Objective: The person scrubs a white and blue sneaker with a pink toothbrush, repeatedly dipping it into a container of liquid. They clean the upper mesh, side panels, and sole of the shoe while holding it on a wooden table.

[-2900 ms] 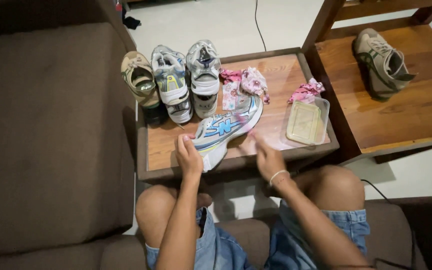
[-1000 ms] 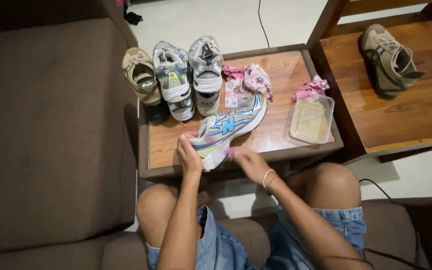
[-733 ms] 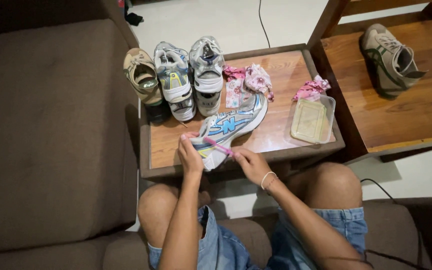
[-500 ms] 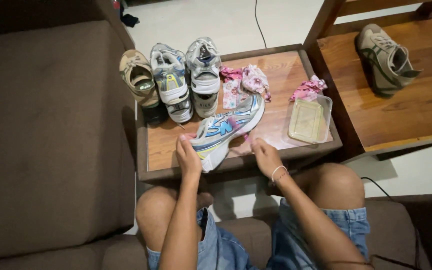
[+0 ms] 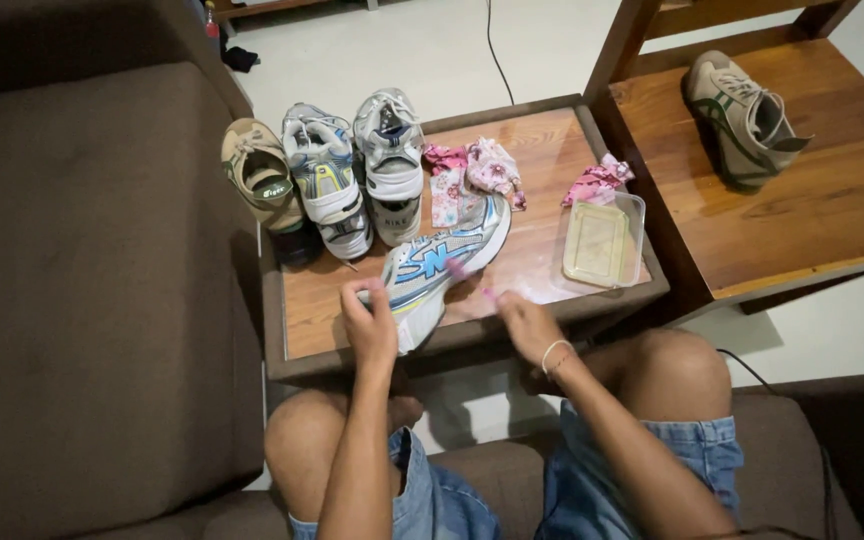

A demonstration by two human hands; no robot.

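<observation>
The left hand (image 5: 370, 325) clamps its fingers on the toe end of a white running shoe with blue side markings (image 5: 435, 265), which lies on its side on the small brown wooden table (image 5: 312, 310). At the shoe's four o'clock, the right hand (image 5: 524, 325) pinches what looks like a thin pink brush (image 5: 467, 282), blurred, against the shoe's side. At twelve o'clock lie crumpled pink floral cloths (image 5: 472, 175); at three o'clock, a clear rectangular plastic tub (image 5: 602, 242).
</observation>
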